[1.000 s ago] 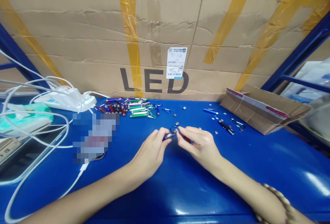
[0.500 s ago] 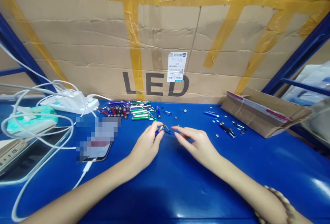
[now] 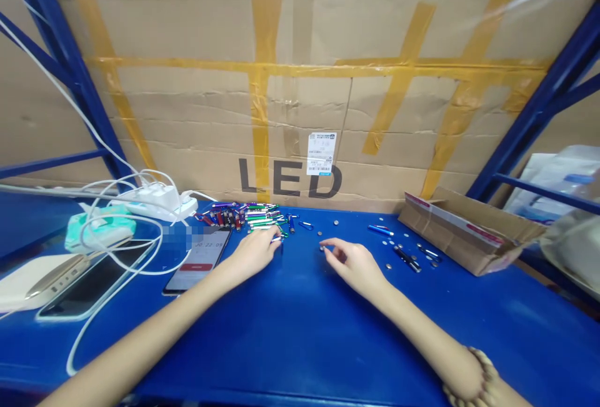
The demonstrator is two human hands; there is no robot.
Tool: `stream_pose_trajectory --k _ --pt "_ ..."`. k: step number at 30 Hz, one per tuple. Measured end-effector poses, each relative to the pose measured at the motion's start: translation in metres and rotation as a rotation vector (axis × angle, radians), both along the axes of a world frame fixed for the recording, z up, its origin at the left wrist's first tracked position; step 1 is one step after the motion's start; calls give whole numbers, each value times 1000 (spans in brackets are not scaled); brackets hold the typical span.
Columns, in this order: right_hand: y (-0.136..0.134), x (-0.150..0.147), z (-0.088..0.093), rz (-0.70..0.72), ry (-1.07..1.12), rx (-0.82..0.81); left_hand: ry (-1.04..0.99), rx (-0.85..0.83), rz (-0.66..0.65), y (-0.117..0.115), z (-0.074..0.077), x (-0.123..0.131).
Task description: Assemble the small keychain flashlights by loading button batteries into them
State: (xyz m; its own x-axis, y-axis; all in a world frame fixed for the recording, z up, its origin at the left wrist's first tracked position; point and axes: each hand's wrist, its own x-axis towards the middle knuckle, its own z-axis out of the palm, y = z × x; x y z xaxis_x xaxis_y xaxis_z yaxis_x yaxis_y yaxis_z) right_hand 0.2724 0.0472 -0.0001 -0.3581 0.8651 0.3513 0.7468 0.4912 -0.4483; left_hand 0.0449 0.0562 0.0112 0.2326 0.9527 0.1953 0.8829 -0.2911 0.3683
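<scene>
My left hand (image 3: 257, 252) is closed at the near edge of the pile of small metal keychain flashlights (image 3: 262, 214). Between its fingertips shows the end of a small blue flashlight (image 3: 277, 239), mostly hidden by the hand. To the right, my right hand (image 3: 355, 264) has its thumb and index finger bent together at a tiny silver button cell (image 3: 321, 249) on the blue table. Beyond the hands lie a loose blue flashlight (image 3: 291, 224), a blue carabiner clip (image 3: 306, 226) and more button cells (image 3: 336, 223).
Right of my hands are a blue tube (image 3: 380, 231), black tubes (image 3: 407, 258) and scattered cells, beside an open cardboard box (image 3: 473, 232). A phone (image 3: 199, 260), white cables (image 3: 140, 272), a power strip (image 3: 162, 202) and a tissue pack (image 3: 99, 229) occupy the left. A large carton (image 3: 201, 113) stands behind.
The view has tilted up. My left hand has moved left and away from my right hand, toward the pile, with the blue flashlight. My right hand's fingers have closed in at a button cell.
</scene>
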Motion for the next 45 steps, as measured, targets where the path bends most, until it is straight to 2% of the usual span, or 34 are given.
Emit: stream_pose_trajectory --k 7,12,18,24,30,35,41,45 --pt "0 6 8 -51 -58 27 205 41 39 20 -7 -21" --pt "9 21 19 -171 -68 44 287 84 59 25 1 -20" --pt "20 44 29 -333 -59 62 288 85 10 34 11 4" --pt "34 75 32 -534 -73 59 241 40 61 57 5 41" --pt "40 95 32 -614 -112 -3 120 18 63 71 -3 52" --pt "40 90 30 -589 -131 -43 -76 87 16 71 3 45" --pt "39 84 29 -540 -151 -68 -397 150 -23 53 16 38" --pt "39 81 26 -507 -170 -86 -596 131 -82 33 19 35"
